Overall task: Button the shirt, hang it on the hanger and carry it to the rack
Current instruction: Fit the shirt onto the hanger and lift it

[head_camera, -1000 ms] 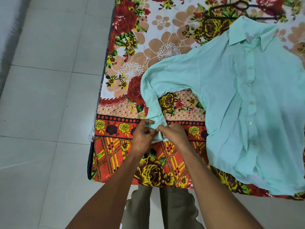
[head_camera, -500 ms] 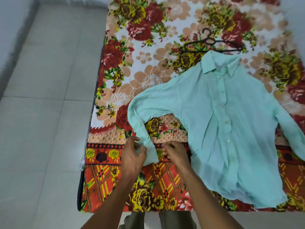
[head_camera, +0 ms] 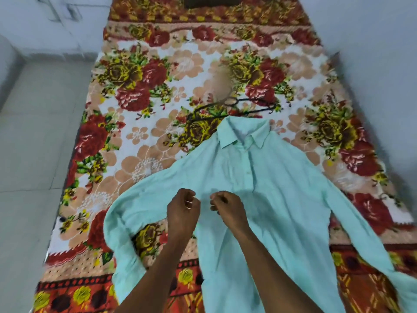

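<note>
- Both hands have left the cuff at the end of the near sleeve (head_camera: pixel 126 265) and come over the chest of the mint shirt (head_camera: pixel 282 199); the view has also swung up the bed.
- On the left hand (head_camera: pixel 182 211) the fingers (head_camera: pixel 188 203) are curled inward with nothing visibly held; whether they touch the cloth I cannot tell, as the frame is blurred.
- The right hand (head_camera: pixel 228 210) is curled likewise, close beside the left, apparently holding nothing.
- That shirt lies flat, front up, on the floral bedspread (head_camera: pixel 146 136), collar away from the person, sleeves spread to either side; the placket (head_camera: pixel 248 175) looks closed as far as it shows.
- Just beyond the collar lies the dark hanger (head_camera: pixel 246 107), partly under it perhaps.
- Judgement: buttoning seems about finished, and hanging is the step coming up.
- Next would call for reaching past the collar to the hanger and feeding it into the shoulders without popping the top buttons.
</note>
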